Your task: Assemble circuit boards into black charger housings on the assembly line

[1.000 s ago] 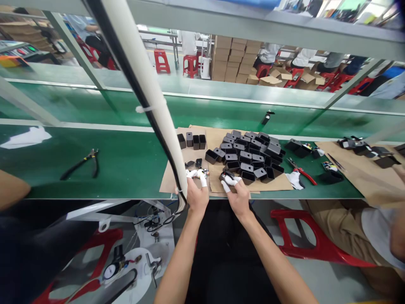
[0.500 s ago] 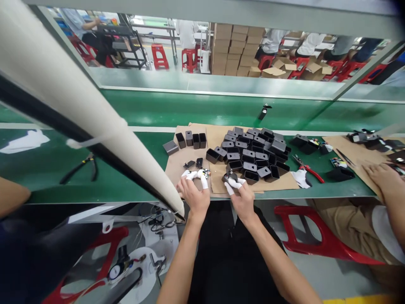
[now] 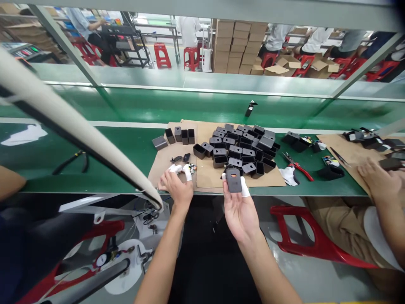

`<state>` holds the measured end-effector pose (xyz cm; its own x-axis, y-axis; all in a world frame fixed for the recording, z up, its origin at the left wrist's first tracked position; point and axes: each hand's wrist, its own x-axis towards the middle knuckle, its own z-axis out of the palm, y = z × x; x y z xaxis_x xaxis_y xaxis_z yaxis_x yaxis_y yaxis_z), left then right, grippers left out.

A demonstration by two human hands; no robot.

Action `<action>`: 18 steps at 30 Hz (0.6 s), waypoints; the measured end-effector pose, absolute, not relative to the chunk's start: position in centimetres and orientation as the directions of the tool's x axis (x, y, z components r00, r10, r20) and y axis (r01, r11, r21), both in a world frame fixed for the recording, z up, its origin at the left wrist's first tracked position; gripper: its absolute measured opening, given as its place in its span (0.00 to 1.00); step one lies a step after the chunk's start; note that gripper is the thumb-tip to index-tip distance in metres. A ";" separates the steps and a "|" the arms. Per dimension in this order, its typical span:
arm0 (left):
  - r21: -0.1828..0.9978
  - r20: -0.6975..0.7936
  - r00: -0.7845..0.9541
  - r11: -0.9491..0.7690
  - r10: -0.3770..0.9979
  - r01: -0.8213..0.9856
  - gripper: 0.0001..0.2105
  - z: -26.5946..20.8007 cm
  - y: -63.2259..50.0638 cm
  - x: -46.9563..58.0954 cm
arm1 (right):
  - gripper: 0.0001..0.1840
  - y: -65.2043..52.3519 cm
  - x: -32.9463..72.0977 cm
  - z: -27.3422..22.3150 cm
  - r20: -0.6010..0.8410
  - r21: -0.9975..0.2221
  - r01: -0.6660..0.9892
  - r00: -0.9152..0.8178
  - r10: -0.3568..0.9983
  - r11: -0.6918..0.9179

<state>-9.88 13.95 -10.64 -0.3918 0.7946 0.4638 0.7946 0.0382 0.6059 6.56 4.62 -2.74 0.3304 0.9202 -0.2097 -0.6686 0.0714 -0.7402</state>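
My right hand [image 3: 242, 209] is turned palm up and grips a black charger end cap [image 3: 234, 180] with an orange USB port facing me. White finger cots cover some fingertips of both hands. My left hand [image 3: 177, 185] is low over the cardboard, its fingers closed on a small circuit board [image 3: 192, 168] with coloured parts, partly hidden by the fingertips. Just beyond it lie two small black pieces [image 3: 186, 158]. Many black charger housings [image 3: 236, 151] stand packed together past my right hand, and several more housings [image 3: 184, 137] are at the back left.
Red-handled pliers [image 3: 299, 168] and a white cloth [image 3: 288, 175] lie to the right. Dark-handled pliers [image 3: 71, 162] are at the left, behind a thick white pole [image 3: 104, 141]. A co-worker's hands [image 3: 376, 175] are at the far right. Red stools [image 3: 303, 228] stand below the bench edge.
My right hand has rolled over to palm up, bringing the end cap's port side into view. My left hand stays at the circuit board. The whole view has shifted slightly.
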 end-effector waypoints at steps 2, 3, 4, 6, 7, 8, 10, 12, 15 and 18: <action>0.601 0.470 -0.411 0.057 0.781 0.797 0.15 -10.6 14.0 -9.6 | 0.16 3.7 7.3 -1.5 -0.248 -0.641 -0.767 0.224 0.943 0.014; 0.597 0.475 -0.418 0.064 0.774 0.799 0.15 -10.5 14.0 -9.5 | 0.15 3.4 7.7 -1.0 -0.237 -0.637 -0.771 0.206 0.949 0.008; 0.593 0.481 -0.424 0.070 0.767 0.802 0.15 -10.5 14.0 -9.4 | 0.15 3.2 8.2 -0.7 -0.222 -0.644 -0.765 0.201 0.954 0.011; 0.587 0.489 -0.435 0.083 0.756 0.805 0.14 -10.5 14.1 -9.3 | 0.14 3.1 9.1 -0.2 -0.190 -0.666 -0.746 0.206 0.960 0.027; 0.584 0.492 -0.440 0.090 0.751 0.807 0.15 -10.5 14.1 -9.3 | 0.14 3.1 9.6 0.0 -0.178 -0.672 -0.740 0.201 0.963 0.031; 0.579 0.496 -0.444 0.097 0.746 0.809 0.15 -10.5 14.2 -9.2 | 0.13 3.1 10.1 0.2 -0.165 -0.673 -0.739 0.183 0.969 0.025; 0.566 0.505 -0.447 0.107 0.738 0.817 0.16 -10.5 14.3 -9.1 | 0.12 3.1 11.1 0.7 -0.141 -0.667 -0.745 0.121 0.983 -0.004; 0.557 0.512 -0.447 0.112 0.734 0.823 0.16 -10.6 14.4 -9.0 | 0.12 3.2 11.9 1.1 -0.129 -0.664 -0.747 0.074 0.989 -0.031; 0.554 0.517 -0.445 0.110 0.731 0.825 0.16 -10.7 14.4 -8.9 | 0.13 3.2 12.3 1.2 -0.153 -0.655 -0.756 0.105 0.983 -0.022; 0.539 0.528 -0.438 0.112 0.727 0.835 0.16 -10.9 14.6 -8.9 | 0.16 3.4 11.6 0.6 -0.164 -0.689 -0.725 0.168 0.972 0.009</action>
